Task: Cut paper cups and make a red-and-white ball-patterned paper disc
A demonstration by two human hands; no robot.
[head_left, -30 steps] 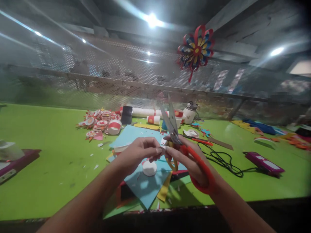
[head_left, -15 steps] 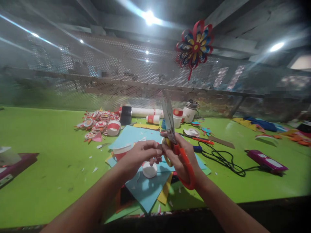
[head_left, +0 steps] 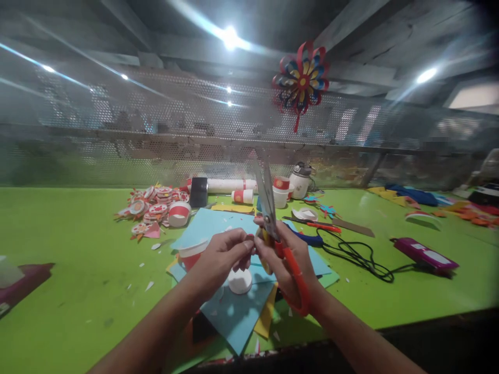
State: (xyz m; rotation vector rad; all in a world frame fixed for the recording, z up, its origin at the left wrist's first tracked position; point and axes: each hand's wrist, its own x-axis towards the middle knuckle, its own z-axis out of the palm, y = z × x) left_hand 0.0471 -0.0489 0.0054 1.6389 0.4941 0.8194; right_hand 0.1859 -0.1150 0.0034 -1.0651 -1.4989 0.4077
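My right hand (head_left: 290, 254) is closed around scissors (head_left: 268, 215), their blades pointing up and slightly apart. The orange handle loops round the back of that hand. A yellow curved part (head_left: 265, 259) shows beside its fingers; I cannot tell what it belongs to. My left hand (head_left: 228, 254) is closed in a pinch, its fingertips meeting those of my right hand. A small red piece (head_left: 250, 236) shows there, mostly hidden by fingers. Below lies a white disc (head_left: 240, 281) on blue sheets (head_left: 237, 317). A red and white cup (head_left: 190, 254) stands partly behind my left hand.
A heap of decorated paper discs (head_left: 158, 208) lies at the back left, beside a cut cup (head_left: 180, 213). Cups and a bottle (head_left: 300, 181) stand at the back. Right are a black cable (head_left: 358, 254) and a purple box (head_left: 424, 256). A paper flower (head_left: 303, 81) hangs above.
The scissor blades have spread slightly apart. My hands stay close together at nearly the same spot, while the whole view has shifted a little.
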